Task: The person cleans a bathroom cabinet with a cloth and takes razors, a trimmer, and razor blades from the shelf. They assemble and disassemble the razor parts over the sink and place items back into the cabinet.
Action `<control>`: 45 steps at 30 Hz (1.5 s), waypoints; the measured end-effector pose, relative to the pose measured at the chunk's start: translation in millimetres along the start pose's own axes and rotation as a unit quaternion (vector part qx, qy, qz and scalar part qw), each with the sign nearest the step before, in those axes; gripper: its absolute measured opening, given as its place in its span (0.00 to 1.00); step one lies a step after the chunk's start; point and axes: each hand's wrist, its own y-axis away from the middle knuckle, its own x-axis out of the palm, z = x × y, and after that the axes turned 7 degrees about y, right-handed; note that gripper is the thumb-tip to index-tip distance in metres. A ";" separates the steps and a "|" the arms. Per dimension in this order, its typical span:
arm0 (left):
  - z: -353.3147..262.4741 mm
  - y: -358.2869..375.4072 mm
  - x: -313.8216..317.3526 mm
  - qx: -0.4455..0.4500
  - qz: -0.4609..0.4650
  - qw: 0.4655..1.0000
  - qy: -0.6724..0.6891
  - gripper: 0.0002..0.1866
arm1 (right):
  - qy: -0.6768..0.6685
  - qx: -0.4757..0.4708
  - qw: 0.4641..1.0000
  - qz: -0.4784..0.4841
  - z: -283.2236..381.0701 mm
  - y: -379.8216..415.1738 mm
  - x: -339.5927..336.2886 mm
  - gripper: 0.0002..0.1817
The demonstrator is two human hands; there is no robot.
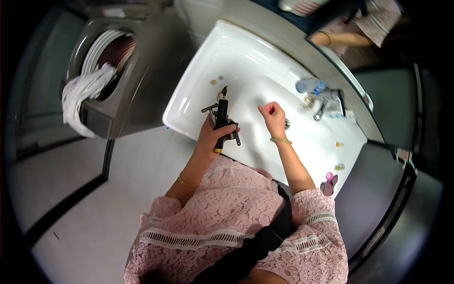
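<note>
The left hand (211, 135) grips a black tool (221, 124) over the sink's (246, 57) left rim; the right hand (273, 115) is closed, pinching something unseen. Seemingly mid-assembly; next, fitting needs careful alignment.

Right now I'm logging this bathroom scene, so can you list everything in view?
sink: one, white, centre
black tool: one, in the left hand over the sink's near rim
tap: one, chrome, far side of sink
small bottle: one, clear with blue cap, by the tap
washing machine: one, grey, left of sink
cloth: one, white, hanging from the drum
pink item: one, sink's right corner
left hand: grips the tool
right hand: closed, over the basin
</note>
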 end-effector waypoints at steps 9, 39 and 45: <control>60.4 -11.8 79.5 -0.087 0.042 0.993 -0.067 0.19 | -0.133 0.097 0.978 -0.125 -53.0 90.0 -133.9 0.15; 206.6 60.1 204.9 -0.033 0.036 0.999 0.011 0.13 | 0.435 -0.036 0.837 -0.330 250.3 75.6 -760.3 0.35; 223.2 53.5 128.3 0.237 0.217 0.895 -0.309 0.20 | 0.460 -0.059 0.808 -0.363 267.8 66.9 -728.7 0.34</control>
